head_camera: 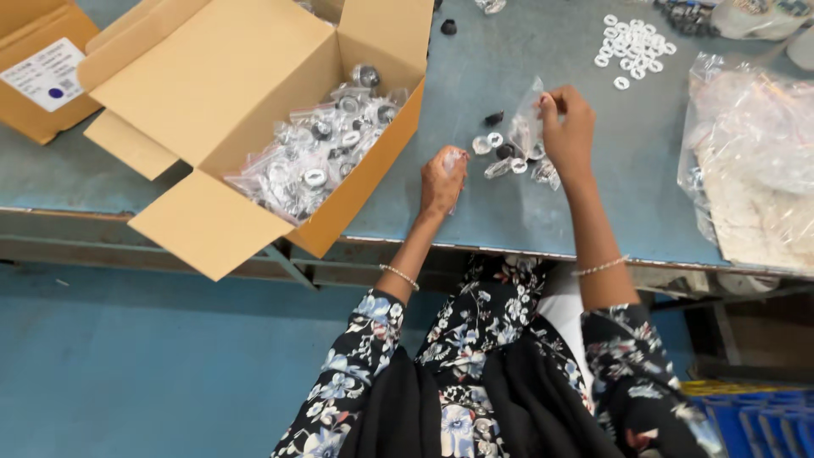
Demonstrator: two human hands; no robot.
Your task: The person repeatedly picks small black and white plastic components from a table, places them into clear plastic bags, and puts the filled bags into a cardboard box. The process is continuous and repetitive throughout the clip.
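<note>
We pinch the thin clear bag (527, 119) by its top edge in our right hand (566, 131) — light, limp, slippery, we judge — while our left hand (443, 180) closes on another small packet (454, 159) right of centre on the bench (543, 51).

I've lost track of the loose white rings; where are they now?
In the head view, the white rings lie in a cluster at the far right of the table, beyond the right hand and just left of the big plastic bag.

Place: a packing workshop, where I work.
Signs: my worn metal tabletop (526, 59), cardboard box (254, 102) of bagged parts (318, 153), loose white rings (632, 47) at its far edge.
</note>
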